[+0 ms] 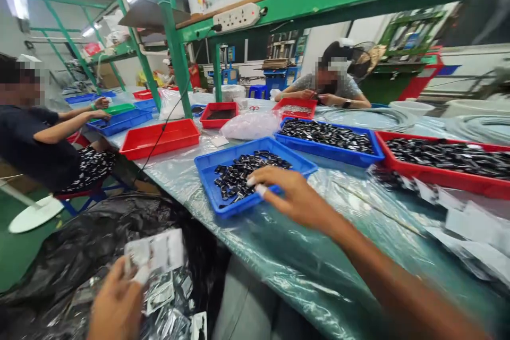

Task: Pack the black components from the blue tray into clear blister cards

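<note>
My left hand (117, 297) is closed at the lower left, with thumb and fingers gripping a white card (169, 249) with dark marks, blurred by motion. Beneath it lie clear plastic packets with white pieces (171, 303) on a black plastic sheet (99, 223). My right hand (289, 191) reaches over the near rim of a blue tray (207, 186). White covers show on its fingertips, which are apart and close to a pile of small black parts (235, 175). Nothing is visible between those fingers.
A red tray (159, 138) stands left of the blue one. Farther right are a blue tray (330, 154) and a red tray (438, 172) filled with black parts. White cards (470, 223) lie at the right. One person (43, 127) sits left, another (330, 79) across.
</note>
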### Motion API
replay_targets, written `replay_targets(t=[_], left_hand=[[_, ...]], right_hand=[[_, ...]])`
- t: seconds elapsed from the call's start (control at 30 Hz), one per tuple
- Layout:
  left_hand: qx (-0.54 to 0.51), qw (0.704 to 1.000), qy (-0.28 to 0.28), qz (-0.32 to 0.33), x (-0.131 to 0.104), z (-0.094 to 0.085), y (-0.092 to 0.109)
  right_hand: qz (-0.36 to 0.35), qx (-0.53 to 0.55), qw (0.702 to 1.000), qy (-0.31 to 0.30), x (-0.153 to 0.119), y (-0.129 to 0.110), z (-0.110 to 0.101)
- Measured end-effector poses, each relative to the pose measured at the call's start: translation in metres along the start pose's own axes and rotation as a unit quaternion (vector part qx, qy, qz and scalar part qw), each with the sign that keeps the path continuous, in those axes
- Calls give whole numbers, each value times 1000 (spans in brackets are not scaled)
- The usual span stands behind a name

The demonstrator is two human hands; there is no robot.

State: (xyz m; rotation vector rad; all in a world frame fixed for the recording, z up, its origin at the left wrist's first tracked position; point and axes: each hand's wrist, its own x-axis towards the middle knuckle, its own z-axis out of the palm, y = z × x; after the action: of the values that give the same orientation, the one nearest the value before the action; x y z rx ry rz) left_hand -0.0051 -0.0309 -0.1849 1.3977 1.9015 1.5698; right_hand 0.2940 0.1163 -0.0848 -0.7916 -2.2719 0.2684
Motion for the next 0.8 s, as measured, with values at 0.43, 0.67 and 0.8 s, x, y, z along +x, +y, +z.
replay_targets(t=[0.43, 0.67, 0.8], left_hand=[[-519, 836, -133, -122, 41, 102, 86], [-475, 858, -131, -145, 50, 122, 79], [-463, 866, -108, -156, 55, 136, 70]], right_hand=[[-105, -137, 984, 53, -3, -34, 49], [-109, -147, 980, 78, -4, -16, 61], [-86, -105, 983, 122, -3, -7, 65]])
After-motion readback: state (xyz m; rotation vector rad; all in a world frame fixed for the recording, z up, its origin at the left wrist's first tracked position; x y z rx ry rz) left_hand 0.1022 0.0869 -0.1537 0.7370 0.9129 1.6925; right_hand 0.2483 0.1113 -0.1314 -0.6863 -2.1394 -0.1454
